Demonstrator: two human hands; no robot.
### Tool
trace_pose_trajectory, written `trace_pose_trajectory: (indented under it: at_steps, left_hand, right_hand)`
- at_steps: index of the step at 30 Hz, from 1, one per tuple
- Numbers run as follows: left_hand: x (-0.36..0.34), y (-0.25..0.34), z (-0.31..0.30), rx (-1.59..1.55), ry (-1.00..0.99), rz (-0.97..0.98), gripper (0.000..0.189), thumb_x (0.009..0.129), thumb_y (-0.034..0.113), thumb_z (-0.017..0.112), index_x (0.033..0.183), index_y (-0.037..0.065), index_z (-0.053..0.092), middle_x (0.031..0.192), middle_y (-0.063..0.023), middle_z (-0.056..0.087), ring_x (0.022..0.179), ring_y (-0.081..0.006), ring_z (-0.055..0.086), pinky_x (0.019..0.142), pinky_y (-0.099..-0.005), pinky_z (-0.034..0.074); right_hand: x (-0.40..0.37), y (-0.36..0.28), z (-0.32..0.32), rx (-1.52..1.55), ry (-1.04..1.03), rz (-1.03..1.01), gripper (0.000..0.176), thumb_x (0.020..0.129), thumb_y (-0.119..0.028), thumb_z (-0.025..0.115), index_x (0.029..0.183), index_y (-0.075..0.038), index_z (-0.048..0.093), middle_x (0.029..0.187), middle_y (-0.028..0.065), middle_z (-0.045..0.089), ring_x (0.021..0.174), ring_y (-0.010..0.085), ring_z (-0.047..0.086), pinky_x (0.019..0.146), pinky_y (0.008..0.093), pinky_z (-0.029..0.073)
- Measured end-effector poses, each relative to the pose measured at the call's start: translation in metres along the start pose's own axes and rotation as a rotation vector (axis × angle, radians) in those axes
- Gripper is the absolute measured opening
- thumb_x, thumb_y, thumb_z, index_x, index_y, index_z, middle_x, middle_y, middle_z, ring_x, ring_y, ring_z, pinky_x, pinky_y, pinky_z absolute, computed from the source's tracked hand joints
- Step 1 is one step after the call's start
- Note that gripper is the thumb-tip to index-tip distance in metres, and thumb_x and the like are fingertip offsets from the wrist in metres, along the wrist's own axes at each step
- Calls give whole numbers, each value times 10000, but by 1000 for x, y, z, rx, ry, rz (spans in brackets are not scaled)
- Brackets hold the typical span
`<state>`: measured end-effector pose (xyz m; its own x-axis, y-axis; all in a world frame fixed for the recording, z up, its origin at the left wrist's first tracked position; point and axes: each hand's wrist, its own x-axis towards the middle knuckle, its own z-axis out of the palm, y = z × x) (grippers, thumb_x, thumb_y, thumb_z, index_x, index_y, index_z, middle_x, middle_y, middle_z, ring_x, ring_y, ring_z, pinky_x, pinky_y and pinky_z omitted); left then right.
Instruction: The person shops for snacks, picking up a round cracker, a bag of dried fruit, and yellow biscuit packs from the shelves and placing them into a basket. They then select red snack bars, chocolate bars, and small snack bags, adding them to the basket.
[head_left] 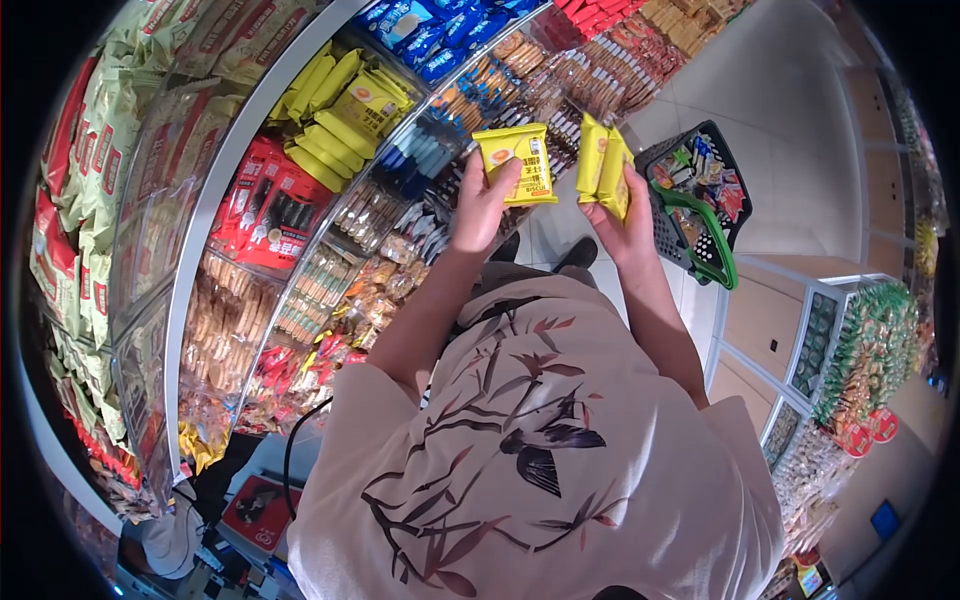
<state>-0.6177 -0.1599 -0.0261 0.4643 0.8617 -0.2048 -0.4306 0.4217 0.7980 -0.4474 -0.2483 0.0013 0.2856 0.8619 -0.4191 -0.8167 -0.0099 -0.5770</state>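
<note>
My left hand (482, 205) is closed on a yellow biscuit packet (522, 165), thumb across its printed front. In my right hand (630, 215) are two more yellow biscuit packets (603, 165), held upright side by side by their lower part. The two hands are apart, in front of my body. On the shelf to the left, a clear bin holds similar yellow packets (345, 115). Beyond my right hand, a dark shopping basket (655, 160) with a green handle (712, 240) stands on the floor, filled with small colourful packets.
Shelves of snack bins run along my left, with blue packets (430, 35), red packets (270, 205) and wrapped biscuits (225, 320). Tiled floor (790, 150) stretches ahead and right. A wooden display unit (765, 320) with green-wrapped goods (870, 340) stands on the right.
</note>
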Motion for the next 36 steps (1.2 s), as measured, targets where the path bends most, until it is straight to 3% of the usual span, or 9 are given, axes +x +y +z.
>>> trace_pose_trajectory:
  at_steps: [3,10,17,24,28,30,32,33,36]
  left_hand:
    - [4,-4,-1,6,-5,21,262,948,80,553,1198,31,490,1108,-34,585,978,-92,568,842,-255,472]
    - [4,-5,1,6,-2,21,273,966,101,529,1223,27,472,1111,-33,571,999,-96,545,872,-255,444]
    - [-7,0,16,97,-95,-19,344,974,196,541,1266,51,429,1155,-48,533,1023,-111,534,876,-273,450]
    - [-7,-2,2,-148,-39,-161,389,982,300,522,1289,78,430,1185,-42,530,1084,-131,541,886,-309,480]
    - [-13,2,-2,-25,31,-157,424,968,395,522,1290,131,445,1186,-32,547,1044,-138,581,771,-331,529]
    - [-14,6,-10,-11,30,-181,438,963,416,520,1285,128,447,1154,-38,566,986,-144,608,717,-324,534]
    - [-15,9,-14,-7,38,-181,444,963,425,515,1282,124,446,1121,-42,582,937,-151,628,680,-317,534]
    - [-18,11,-14,-11,49,-171,442,965,424,511,1281,122,445,1105,-43,590,916,-153,635,670,-312,533]
    - [-22,12,-15,-13,67,-153,436,971,417,503,1279,114,442,1094,-47,596,895,-156,643,658,-304,531]
  right_hand:
    - [2,13,11,-333,22,-44,423,956,-224,545,1277,42,475,1199,99,598,1063,164,601,920,295,467]
    - [-3,16,9,-432,-21,-84,399,961,-204,542,1277,29,472,1209,100,585,1082,159,588,933,301,449]
    - [-3,34,13,-500,7,-137,332,947,-207,593,1196,10,559,1094,62,639,964,106,607,848,254,480]
    - [-10,37,28,-632,-69,-203,312,962,-256,580,1150,-7,596,1043,29,643,916,65,584,800,228,474]
    - [-9,32,21,-674,-56,-230,336,977,-259,543,1195,-6,581,1065,39,648,922,82,611,820,240,487]
    - [-7,27,23,-368,-41,-170,345,982,-276,518,1206,-15,553,1052,47,659,930,133,638,823,284,510]
    - [-6,11,17,21,172,-5,320,980,-318,505,1167,-64,564,958,27,663,861,155,637,757,308,518]
    - [-4,6,9,123,-5,1,287,977,-356,495,1109,-116,584,861,12,640,762,149,609,656,304,496]
    - [-4,0,0,88,37,-45,275,979,-369,488,1111,-147,580,844,-2,624,693,124,566,578,297,448]
